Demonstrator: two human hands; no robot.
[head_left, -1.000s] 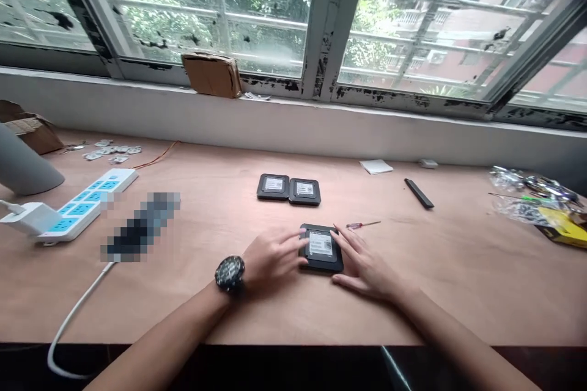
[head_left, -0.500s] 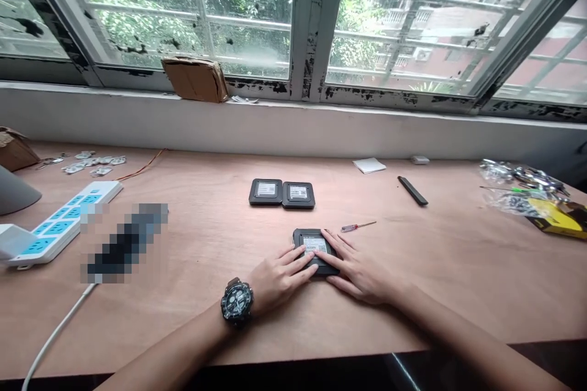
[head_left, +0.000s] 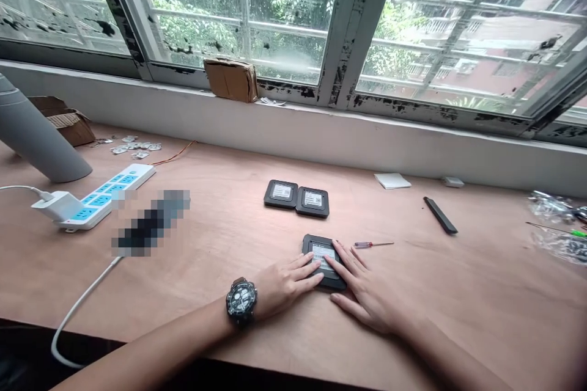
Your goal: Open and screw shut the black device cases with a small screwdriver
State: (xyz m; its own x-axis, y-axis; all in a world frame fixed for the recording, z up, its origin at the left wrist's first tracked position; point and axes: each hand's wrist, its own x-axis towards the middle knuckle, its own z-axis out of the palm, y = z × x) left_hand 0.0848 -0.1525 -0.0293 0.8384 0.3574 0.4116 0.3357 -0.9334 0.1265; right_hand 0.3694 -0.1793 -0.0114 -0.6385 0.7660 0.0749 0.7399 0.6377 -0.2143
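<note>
A square black case [head_left: 310, 244] with a white label on top lies flat on the table under both my hands. My left hand [head_left: 285, 281], with a black wristwatch [head_left: 241, 302] on its wrist, rests its outstretched fingertips on the case's left and front part. Spread fingers of my right hand [head_left: 364, 287] lie along the case's right edge and reach onto the label, while its thumb is near the front corner. Both hands are open, and they cover parts of the case. Just behind my right hand is a small screwdriver [head_left: 367, 245] with a clear handle.
Behind lie two similar labelled cases [head_left: 280, 194], [head_left: 312, 201] side by side. To the left are a white power strip [head_left: 110, 195], a blurred-out object [head_left: 151, 223] with a white cable, and a grey cylinder [head_left: 46, 134]. A black bar [head_left: 440, 215] and plastic bags [head_left: 557, 244] lie right.
The whole view has turned and tilted, so the table looks slanted. My right hand has slid slightly right and toward me, its fingers still on the case. My left hand stays nearly in place.
</note>
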